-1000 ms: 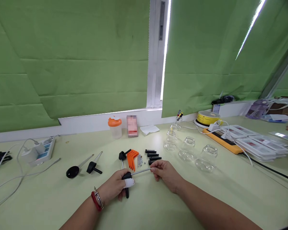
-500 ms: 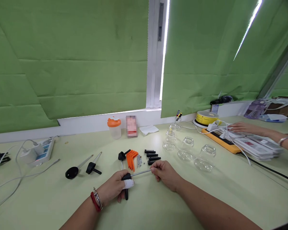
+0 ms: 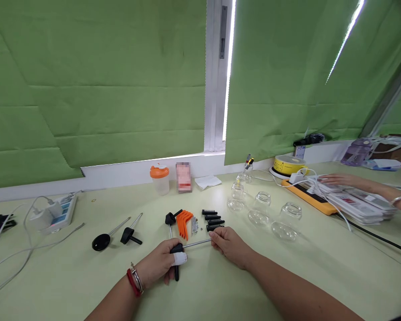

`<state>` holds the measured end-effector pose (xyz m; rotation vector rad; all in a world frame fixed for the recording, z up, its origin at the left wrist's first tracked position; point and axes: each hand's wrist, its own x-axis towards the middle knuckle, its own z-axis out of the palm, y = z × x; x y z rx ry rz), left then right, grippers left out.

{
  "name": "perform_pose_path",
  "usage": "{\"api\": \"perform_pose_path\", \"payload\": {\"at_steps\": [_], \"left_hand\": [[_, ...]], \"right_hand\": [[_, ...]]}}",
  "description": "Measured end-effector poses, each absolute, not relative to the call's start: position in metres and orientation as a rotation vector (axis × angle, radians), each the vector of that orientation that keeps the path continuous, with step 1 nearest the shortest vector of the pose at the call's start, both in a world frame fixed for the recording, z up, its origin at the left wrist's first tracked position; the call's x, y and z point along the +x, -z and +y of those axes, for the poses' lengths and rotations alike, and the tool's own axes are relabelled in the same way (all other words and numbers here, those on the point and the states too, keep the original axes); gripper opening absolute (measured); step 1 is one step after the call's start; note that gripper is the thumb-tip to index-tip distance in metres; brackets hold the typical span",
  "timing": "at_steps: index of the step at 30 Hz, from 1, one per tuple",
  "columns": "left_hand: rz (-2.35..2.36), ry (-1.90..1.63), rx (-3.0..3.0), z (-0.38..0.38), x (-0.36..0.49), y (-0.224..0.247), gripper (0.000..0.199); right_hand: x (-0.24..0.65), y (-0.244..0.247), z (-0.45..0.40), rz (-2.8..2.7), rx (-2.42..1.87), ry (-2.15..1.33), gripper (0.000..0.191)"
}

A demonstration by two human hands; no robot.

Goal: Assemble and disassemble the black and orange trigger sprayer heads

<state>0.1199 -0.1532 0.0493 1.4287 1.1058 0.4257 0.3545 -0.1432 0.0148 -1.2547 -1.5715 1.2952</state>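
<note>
Head | left hand [image 3: 158,262]: grip wrapped round black handle [image 3: 177,249] | right hand [image 3: 230,245]: grip pinching metal rod [image 3: 198,243]

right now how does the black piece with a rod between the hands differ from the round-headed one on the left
The held piece is between the left hand and right hand; the round-headed piece lies untouched on the table. The held piece shows a black bar, the round-headed piece a broad black disc. Both have a slim metal rod.
</note>
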Motion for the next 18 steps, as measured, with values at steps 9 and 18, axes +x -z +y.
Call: {"api": "perform_pose_path", "payload": {"at_steps": [9,18], "left_hand": [[1.107,-0.438,1.429,-0.1527,0.1202,-0.0491,0.023],[1.119,-0.446,1.423,-0.1529,0.1216,-0.0501,0.024]], "right_hand": [[0.3528,-0.0157,-0.1444,-1.521,-1.193,-1.278,0.038],[0.3576,-0.015,-0.1442,-1.461,-1.077,-1.446,0.027]]}}
